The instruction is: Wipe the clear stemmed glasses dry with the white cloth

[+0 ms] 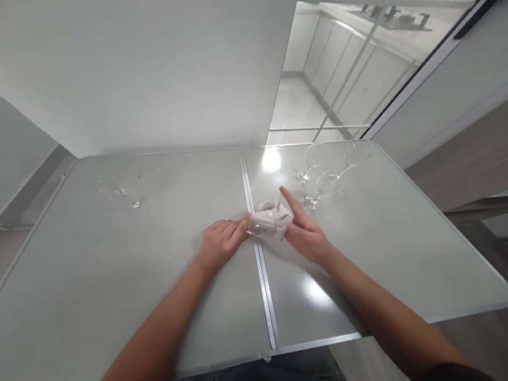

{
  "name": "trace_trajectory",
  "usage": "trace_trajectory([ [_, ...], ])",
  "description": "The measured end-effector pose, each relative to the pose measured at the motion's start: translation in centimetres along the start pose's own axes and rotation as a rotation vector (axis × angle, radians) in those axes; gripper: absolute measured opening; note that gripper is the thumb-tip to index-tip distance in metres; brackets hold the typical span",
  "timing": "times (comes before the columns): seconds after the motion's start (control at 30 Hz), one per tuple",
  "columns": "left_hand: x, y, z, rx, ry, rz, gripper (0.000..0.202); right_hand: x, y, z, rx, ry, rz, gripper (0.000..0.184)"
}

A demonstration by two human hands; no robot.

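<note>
Over the middle seam of the folding table, a clear glass [261, 223] lies sideways between my two hands. My left hand [222, 243] is closed on its left end, thumb and fingers together. A crumpled white cloth [283, 217] fills and covers the glass's right end. My right hand [307, 237] presses the cloth there, its index finger or thumb stretched upward and the other fingers partly hidden behind the cloth.
Several clear stemmed glasses [324, 181] stand at the table's back right. Another clear glass [121, 192] is at the back left. The grey table [106, 289] meets a white panel [145, 73] and a glazed door [341, 69] behind.
</note>
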State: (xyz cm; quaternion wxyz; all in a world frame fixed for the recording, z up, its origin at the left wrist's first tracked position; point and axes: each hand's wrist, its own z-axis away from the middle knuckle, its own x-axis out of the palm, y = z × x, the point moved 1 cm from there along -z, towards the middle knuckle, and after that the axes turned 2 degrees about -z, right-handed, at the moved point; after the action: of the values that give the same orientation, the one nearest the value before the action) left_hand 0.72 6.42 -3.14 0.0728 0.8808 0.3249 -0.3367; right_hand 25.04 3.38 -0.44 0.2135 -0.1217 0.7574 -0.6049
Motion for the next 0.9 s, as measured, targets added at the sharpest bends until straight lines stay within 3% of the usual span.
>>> trace_trajectory([
  [0.07,0.3,0.0,0.1,-0.017,-0.015,-0.021,0.053,0.0,-0.2,-0.3,-0.008,0.036,0.151,0.076],
  [0.17,0.3,0.1,0.1,-0.002,-0.048,-0.009,0.046,-0.5,-0.4,-0.7,0.027,-0.069,0.303,0.066],
  [0.23,0.2,0.1,0.0,0.007,-0.043,0.042,0.044,-1.1,-0.3,-0.7,0.042,-0.129,0.193,0.06],
  [0.33,0.1,0.2,-0.4,-0.004,-0.018,0.113,0.049,-1.8,0.1,-0.6,0.009,-0.042,-0.028,0.057],
  [0.43,0.3,0.5,-0.6,-0.028,0.022,0.077,0.056,-1.6,0.8,-0.6,-0.051,0.04,0.002,0.062],
  [0.53,0.6,0.7,-0.6,-0.012,0.011,0.043,0.058,-0.9,1.0,-0.9,-0.069,-0.031,0.093,0.067],
  [0.63,0.7,0.6,-0.3,-0.022,-0.006,0.083,0.056,-0.9,0.7,-1.2,-0.031,-0.049,0.011,0.061],
  [0.9,1.0,0.5,0.1,-0.049,-0.017,0.082,0.044,-1.0,0.6,-1.1,0.041,0.181,-0.128,0.046],
])
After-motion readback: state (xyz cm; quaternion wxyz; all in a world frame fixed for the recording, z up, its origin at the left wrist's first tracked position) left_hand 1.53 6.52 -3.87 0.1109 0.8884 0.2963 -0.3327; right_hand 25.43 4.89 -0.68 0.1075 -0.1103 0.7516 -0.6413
